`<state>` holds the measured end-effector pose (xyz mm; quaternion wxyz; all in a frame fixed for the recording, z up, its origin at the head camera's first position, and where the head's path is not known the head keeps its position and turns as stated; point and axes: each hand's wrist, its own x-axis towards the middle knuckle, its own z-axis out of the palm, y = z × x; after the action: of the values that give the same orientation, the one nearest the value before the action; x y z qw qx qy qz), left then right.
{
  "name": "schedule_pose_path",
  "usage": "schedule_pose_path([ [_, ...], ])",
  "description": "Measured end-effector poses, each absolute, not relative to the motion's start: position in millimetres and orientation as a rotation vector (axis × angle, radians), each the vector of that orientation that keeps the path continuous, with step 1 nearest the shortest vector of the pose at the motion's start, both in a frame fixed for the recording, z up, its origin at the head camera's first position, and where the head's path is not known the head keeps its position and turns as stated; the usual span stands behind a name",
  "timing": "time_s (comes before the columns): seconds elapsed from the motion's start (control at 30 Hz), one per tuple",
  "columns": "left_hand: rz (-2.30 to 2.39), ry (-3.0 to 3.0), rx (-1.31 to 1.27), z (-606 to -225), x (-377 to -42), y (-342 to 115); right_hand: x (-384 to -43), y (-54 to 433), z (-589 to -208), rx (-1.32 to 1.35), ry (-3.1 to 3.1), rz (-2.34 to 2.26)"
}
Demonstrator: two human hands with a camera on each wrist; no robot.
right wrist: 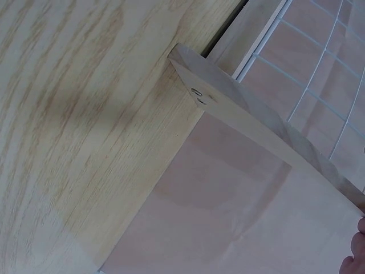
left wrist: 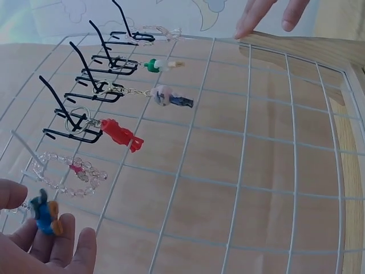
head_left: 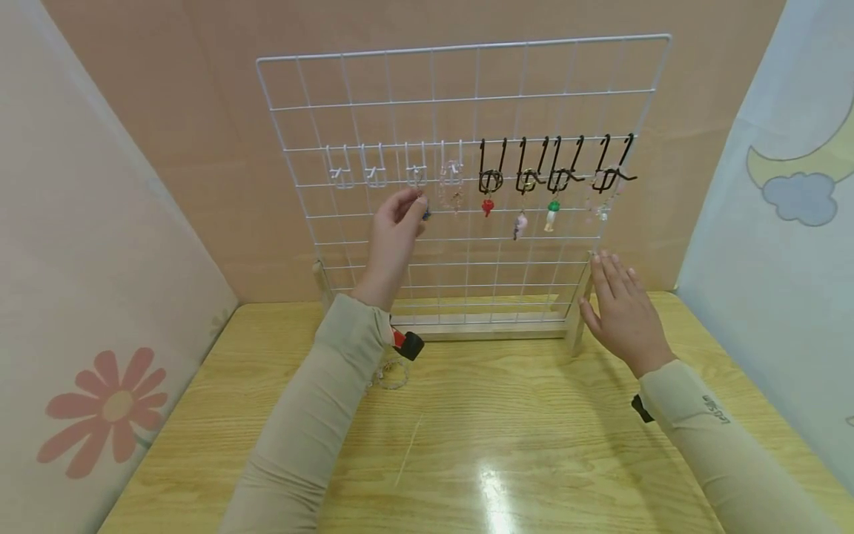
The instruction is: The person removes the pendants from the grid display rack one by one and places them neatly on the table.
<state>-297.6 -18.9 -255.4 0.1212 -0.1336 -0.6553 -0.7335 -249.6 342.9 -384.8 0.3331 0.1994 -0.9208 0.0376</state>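
While the left hand (head_left: 398, 222) pinches a blue charm (left wrist: 45, 214) between thumb and fingers, the charm sits at the front of the wire grid (head_left: 477, 47), just below the third white hook (head_left: 415, 175); whether its ring is seated there cannot be told. On its right, the pink bead bracelet (left wrist: 100, 176) hangs close beside the fingers, leaving a narrow gap; next along is a red charm (head_left: 488, 208) on a black hook. To the left, two white hooks border the hand. Wider room for moving lies on the near side, between the two forearms.

The right hand (head_left: 626, 315), fingers straight and nearly together, rests at the right wooden upright (head_left: 575, 319), by the grid's edge.

Below, the wood-grain table (head_left: 534, 415) bears a bracelet (head_left: 405, 377) near the left sleeve. A brown backdrop (head_left: 167, 148) stands behind, between a flower-printed left panel (head_left: 40, 222) and a right panel with a moon and cloud (head_left: 799, 200).
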Motion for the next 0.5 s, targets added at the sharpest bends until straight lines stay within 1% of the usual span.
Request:
schedule_pose_path([
  [0.5, -2.129, -1.769, -0.367, -246.1, -293.7, -16.3, -248.2, 342.3, -382.8, 0.507, -2.412, 0.081],
])
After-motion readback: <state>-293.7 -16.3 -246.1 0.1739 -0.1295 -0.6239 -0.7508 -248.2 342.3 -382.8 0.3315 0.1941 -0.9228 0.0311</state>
